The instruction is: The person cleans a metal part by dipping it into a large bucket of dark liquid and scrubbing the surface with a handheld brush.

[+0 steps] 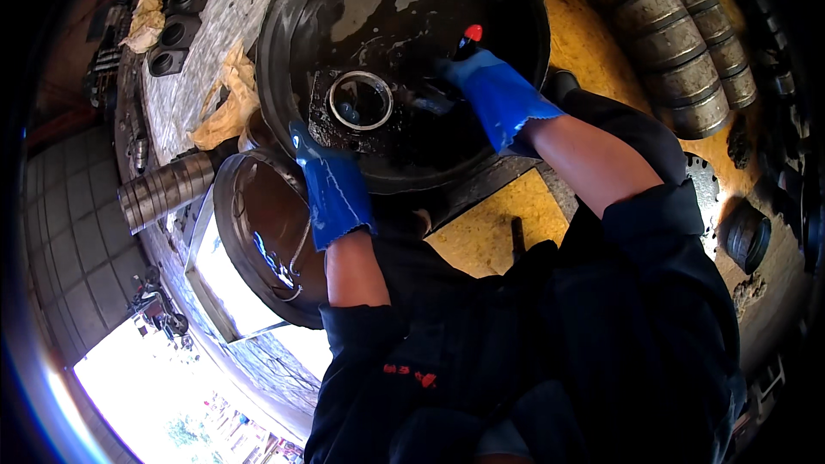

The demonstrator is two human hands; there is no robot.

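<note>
Dark clothing [533,344] fills bottom centre; above, the right hand [488,82] curls fingers round a red-tipped handle [473,33]; left hand [325,170], hold unclear; slick liquid [421,21] could make the metal ring [365,126] slip.

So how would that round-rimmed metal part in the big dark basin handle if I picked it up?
The round-rimmed metal part would probably feel heavy for its size, as it looks like thick metal. It may be slippery, since its surface glistens wet. Rolling seems unlikely: its outline looks squarish around the bright ring.
</note>
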